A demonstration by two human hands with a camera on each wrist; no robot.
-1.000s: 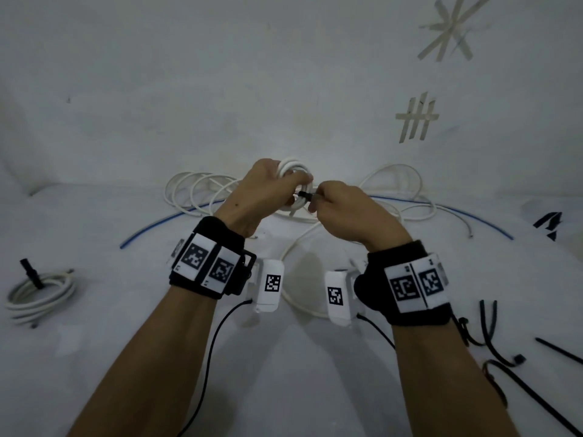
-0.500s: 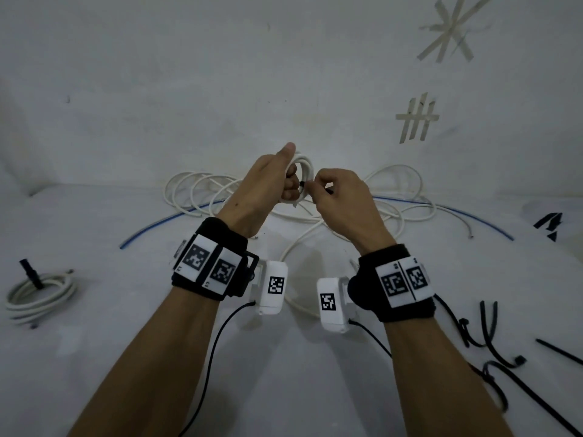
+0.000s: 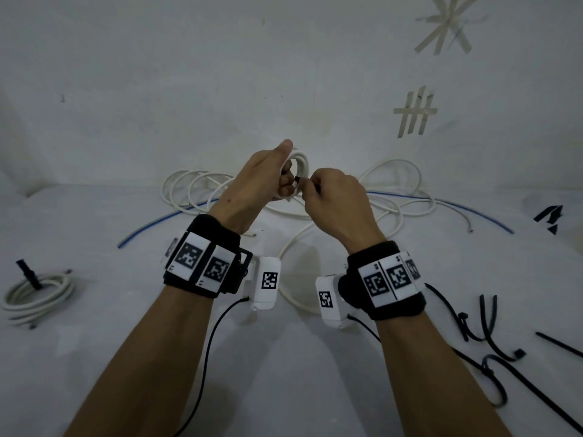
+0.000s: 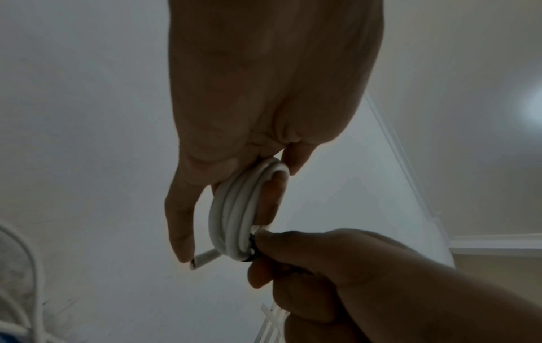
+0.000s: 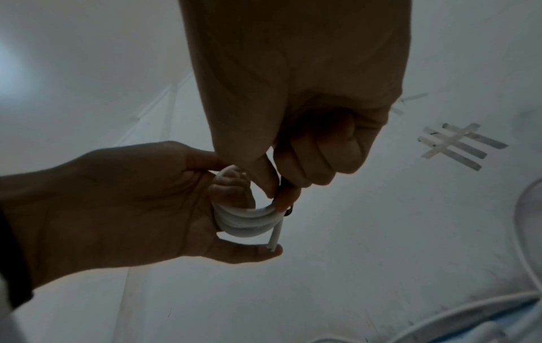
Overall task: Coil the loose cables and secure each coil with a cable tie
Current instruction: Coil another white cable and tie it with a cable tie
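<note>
Coil (image 3: 298, 171) of white cable, several tight turns, is held in the air, gripped in the left hand (image 3: 258, 181) with fingers through its loop. One cut end (image 4: 203, 260) sticks out near the left fingertip. Right hand (image 3: 334, 197) pinches a black tie (image 4: 251, 251) against the coil's edge. Loose cables (image 3: 394, 197) lie beyond both hands; spare ties (image 3: 492, 348) lie to the right.
</note>
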